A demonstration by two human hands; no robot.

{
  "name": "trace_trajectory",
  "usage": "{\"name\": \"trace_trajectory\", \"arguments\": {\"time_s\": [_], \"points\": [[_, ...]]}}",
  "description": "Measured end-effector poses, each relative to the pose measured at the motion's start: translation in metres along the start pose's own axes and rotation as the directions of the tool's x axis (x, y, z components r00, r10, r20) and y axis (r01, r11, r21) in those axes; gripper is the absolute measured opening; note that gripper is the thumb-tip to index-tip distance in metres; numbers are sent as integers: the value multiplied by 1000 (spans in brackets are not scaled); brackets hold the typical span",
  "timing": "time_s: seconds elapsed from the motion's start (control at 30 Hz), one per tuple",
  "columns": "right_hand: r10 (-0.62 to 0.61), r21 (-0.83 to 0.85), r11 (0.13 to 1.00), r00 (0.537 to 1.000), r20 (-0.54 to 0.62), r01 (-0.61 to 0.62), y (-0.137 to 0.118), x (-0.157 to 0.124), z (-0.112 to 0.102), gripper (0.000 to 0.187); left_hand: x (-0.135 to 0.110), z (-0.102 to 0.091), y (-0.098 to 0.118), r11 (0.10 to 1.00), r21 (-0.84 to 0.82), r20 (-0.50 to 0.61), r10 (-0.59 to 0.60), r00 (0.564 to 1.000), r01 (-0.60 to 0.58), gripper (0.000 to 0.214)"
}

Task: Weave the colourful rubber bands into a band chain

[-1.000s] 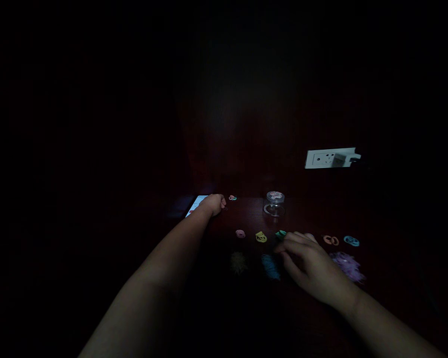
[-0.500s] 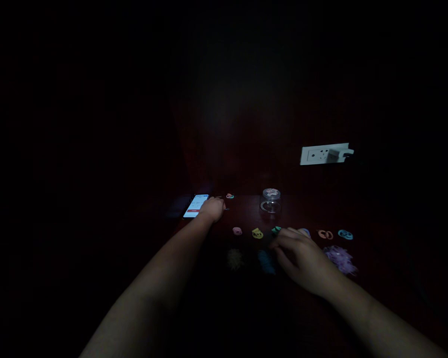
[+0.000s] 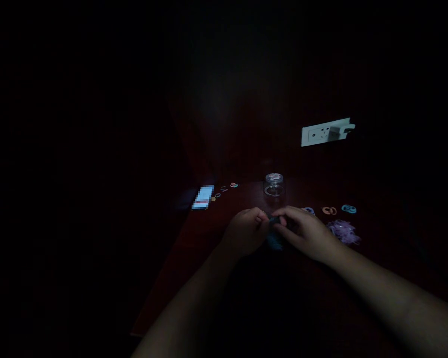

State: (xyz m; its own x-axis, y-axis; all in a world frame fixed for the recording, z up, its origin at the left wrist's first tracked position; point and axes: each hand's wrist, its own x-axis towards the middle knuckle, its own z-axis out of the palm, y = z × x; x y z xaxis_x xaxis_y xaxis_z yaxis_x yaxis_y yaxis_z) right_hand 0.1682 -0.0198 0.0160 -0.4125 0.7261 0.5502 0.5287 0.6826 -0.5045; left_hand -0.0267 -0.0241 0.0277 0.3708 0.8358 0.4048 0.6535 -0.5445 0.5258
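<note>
The scene is very dark. My left hand [image 3: 246, 229] and my right hand [image 3: 302, 231] meet over a dark wooden table [image 3: 216, 233], fingertips together around a small dark-green ring-shaped piece [image 3: 274, 220]. A blue fuzzy tuft [image 3: 274, 241] lies just below the fingers. Whether both hands grip the green piece is hard to tell in the dim light. A small glass jar [image 3: 274, 185] stands just behind the hands.
A lit phone [image 3: 203, 197] lies at the left of the table. Small coloured rings lie about: an orange one [image 3: 329, 211], a blue one [image 3: 349, 209], one near the phone [image 3: 233, 185]. A purple tuft [image 3: 344, 231] lies right. A white wall socket [image 3: 326, 132] with a plug is behind.
My left hand has left the phone and come back to meet my right hand. The right hand has lifted a small green piece. The view has tilted down a little.
</note>
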Motion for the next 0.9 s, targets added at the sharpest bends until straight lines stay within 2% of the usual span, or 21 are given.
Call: {"name": "trace_trajectory", "arguments": {"time_s": [0.07, 0.3, 0.7, 0.9], "points": [[-19, -7, 1000, 999, 28, 19, -1, 1, -1, 7, -2, 5, 0, 997, 66, -32, 33, 999, -31, 10], [-32, 46, 998, 997, 66, 29, 1, 0, 0, 12, -3, 12, -3, 981, 141, -7, 134, 991, -132, 5], [41, 210, 976, 998, 48, -50, 0, -3, 1, 15, -8, 5, -8, 980, 90, 27, 179, 984, -180, 3], [92, 258, 962, 996, 13, -92, 2, -5, 0, 18, -8, 5, -7, 988, 27, -24, 151, 988, -150, 10]]}}
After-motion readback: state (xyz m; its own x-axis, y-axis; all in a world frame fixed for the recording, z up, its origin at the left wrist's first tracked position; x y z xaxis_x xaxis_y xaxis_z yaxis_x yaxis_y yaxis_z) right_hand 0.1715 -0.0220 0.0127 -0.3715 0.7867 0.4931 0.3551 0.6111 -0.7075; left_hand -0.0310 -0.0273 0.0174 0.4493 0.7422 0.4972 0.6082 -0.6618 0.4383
